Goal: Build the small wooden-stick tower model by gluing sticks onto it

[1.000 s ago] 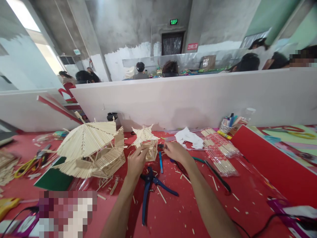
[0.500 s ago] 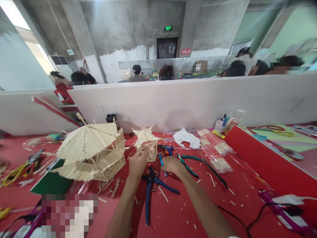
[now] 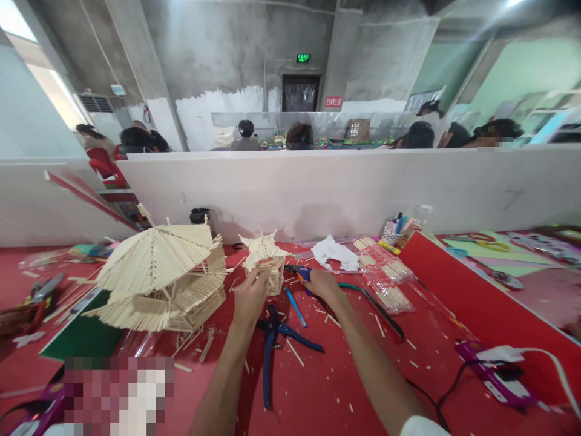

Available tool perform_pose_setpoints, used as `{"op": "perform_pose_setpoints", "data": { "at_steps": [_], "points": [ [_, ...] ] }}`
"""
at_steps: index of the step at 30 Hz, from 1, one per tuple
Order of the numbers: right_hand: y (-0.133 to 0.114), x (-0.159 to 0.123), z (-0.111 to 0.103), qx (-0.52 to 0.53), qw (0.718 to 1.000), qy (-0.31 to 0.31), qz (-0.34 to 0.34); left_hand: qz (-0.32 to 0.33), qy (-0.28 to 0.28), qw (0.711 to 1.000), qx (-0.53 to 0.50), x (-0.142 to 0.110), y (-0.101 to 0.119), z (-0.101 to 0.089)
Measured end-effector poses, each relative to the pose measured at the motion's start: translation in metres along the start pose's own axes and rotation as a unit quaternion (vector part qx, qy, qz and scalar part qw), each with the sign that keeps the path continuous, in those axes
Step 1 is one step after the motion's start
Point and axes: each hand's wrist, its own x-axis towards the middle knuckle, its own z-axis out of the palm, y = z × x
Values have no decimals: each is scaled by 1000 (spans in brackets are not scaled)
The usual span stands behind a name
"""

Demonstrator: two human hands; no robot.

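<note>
One blue cutter (image 3: 271, 330), blue pen (image 3: 296, 307), before small pavilion (image 3: 262, 248)

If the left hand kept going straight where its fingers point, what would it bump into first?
Most likely the small stick house: the fingers of the left hand point right at it. They overlap it in this view, so they may already be touching; I can't tell the depth.
</note>
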Motion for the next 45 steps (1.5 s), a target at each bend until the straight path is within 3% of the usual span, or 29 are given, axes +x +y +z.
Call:
{"op": "perform_pose_setpoints", "data": {
  "at_steps": [6,13,15,18,19,21,27,32,37,39,42,45],
  "points": [
    [10,-1,1,64,998,19,-10,-18,20,1000,-5,2,4,-6],
    [25,-15,3,214,974,63,-48,17,57,996,-67,-13,-13,-16],
    [23,-20,8,361,927,65,-85,30,53,995,-78,-15,-17,-17],
    [17,-26,16,584,795,86,-142,42,24,995,-82,-15,-22,-18],
    [15,-27,17,615,768,97,-151,45,10,996,-81,-15,-24,-19],
    [12,-30,19,634,749,113,-156,51,-23,995,-78,-15,-27,-19],
    [19,-32,17,604,775,112,-146,55,-64,993,-82,-15,-33,-25],
    [28,-35,17,625,762,143,-86,56,-66,993,-81,-15,-30,-26],
    [31,-52,26,635,753,144,-96,56,-71,992,-86,-14,-30,-27],
    [28,-62,29,605,778,136,-103,59,-73,991,-91,-15,-31,-27],
    [15,-75,28,491,852,152,-102,66,-78,990,-101,-16,-34,-26],
    [-4,-79,23,368,894,187,-177,72,-80,988,-108,-17,-36,-25]
  ]
}}
